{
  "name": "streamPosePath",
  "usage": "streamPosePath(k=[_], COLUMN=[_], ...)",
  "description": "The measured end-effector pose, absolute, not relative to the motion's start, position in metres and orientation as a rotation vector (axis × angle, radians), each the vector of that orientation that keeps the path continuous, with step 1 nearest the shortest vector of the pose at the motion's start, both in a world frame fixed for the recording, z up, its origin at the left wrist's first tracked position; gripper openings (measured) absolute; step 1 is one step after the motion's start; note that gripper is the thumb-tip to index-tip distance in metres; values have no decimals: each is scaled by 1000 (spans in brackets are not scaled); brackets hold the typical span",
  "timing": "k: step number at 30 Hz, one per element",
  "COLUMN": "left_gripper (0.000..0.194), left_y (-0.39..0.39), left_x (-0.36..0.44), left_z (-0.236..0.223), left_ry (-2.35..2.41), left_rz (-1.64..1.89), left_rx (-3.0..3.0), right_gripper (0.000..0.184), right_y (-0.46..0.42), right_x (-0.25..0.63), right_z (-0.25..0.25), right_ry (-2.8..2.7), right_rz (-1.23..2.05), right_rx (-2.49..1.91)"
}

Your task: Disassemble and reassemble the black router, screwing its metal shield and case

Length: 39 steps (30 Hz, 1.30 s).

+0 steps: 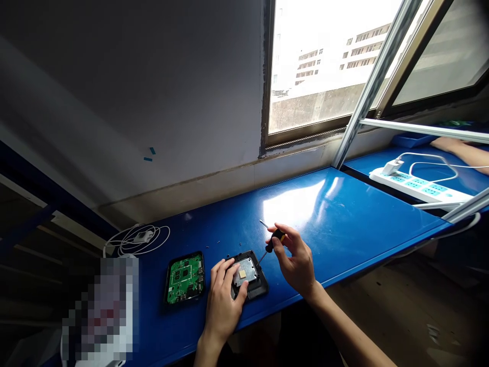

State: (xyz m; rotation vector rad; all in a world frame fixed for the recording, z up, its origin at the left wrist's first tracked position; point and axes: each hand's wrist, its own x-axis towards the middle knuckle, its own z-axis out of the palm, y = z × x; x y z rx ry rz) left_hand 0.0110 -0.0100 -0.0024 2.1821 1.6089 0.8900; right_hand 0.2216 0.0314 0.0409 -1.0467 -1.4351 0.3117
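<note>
A black plastic cover (261,290) lies on the blue table, with a silver metal plate (250,270) set in it. On the plate sits a small pale yellow square pad (242,273). My left hand (223,300) grips the cover from its left side, fingers over the far part and thumb on the near part. Between the fingers of my right hand (296,260) is a screwdriver (272,243) with a black and yellow handle. Its shaft points down to the right edge of the plate; another metal end sticks out of the handle's top.
Left of the cover rests a black case with a green circuit board (185,278). Several tiny screws (218,241) lie behind. A coiled white cable (143,237) and a blurred-out object (107,311) are at left. Beyond the metal frame (357,112) are a power strip (418,186) and another person's arm (458,150).
</note>
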Motion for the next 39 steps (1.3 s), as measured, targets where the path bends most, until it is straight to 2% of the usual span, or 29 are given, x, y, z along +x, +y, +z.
streamPosePath(k=[6,11,26,33,39], left_gripper=[28,34,33,33,28], left_y=[-10,3,40,10,-29], left_x=[15,19,10,-5,5], left_z=[-1,9,17,20,-10], left_ry=[1619,1675,1580,1629,1727], left_rz=[875,829,737,840,1002], left_rx=[2217,2255,2363,2307,2273], right_gripper=[28,27,26,34,39], right_y=[55,77,69,58,51], right_x=[205,189,196,201,189], right_z=[43,36,41,50,58], right_ry=[-1407,-1340,-1259,-1341,-1568], right_rz=[412,515,432,374,320], right_rx=[-971,-940,-927,-956,-906])
